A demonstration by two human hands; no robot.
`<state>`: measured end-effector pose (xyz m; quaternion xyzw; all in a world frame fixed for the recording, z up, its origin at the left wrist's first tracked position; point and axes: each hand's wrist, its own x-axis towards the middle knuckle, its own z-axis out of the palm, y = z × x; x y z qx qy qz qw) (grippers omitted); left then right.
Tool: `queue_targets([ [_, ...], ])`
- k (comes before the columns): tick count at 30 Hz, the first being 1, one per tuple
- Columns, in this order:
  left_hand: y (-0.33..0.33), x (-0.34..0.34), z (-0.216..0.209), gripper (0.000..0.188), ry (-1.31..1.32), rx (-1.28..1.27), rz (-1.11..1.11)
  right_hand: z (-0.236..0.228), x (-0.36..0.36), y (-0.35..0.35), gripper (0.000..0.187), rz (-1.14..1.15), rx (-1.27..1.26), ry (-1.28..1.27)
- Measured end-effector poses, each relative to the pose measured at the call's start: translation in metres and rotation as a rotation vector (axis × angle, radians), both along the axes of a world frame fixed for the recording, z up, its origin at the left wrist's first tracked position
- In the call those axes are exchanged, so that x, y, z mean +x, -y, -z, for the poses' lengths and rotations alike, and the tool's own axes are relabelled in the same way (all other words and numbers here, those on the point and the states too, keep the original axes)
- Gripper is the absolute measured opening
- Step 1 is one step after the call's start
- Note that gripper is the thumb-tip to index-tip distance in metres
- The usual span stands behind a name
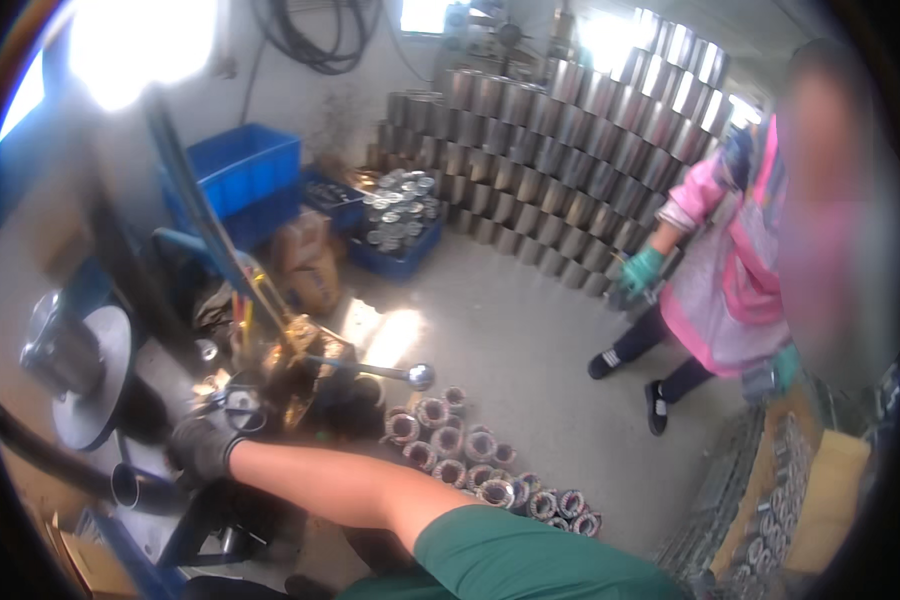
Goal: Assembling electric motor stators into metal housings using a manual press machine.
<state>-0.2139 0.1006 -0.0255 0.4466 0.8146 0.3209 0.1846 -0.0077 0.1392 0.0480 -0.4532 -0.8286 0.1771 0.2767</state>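
My right arm, in a green sleeve, reaches across to the left. At its end, my right hand (205,448) wears a dark grey glove. It is beside a small round metal part (242,405) at the base of a machine with a ball-ended lever (420,376). The fingers are blurred and turned from view, so I cannot see whether they grip anything. My left hand cannot be made out among the dark shapes below. A large silver disc (98,375) on a motor-like cylinder stands to the left, above an open metal tube (140,488).
Wound ring-shaped metal cores (478,446) stand on the floor. A person in pink (735,250) with green gloves is at the right, near stacked metal cylinders (560,150). Blue crates (240,170) stand at the back left; more cores fill a carton (770,530) at lower right.
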Motion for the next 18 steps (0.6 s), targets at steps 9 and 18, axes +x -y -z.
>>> queue_targets([
  [9,0.023,0.067,-0.021,0.079,0.464,0.109,0.464,0.013,0.01,-0.003,0.087,-0.002,-0.232,-0.159],
  [18,0.076,0.017,-0.05,0.079,0.826,0.281,0.655,-0.029,0.021,0.023,0.024,0.2,0.043,-0.672],
])
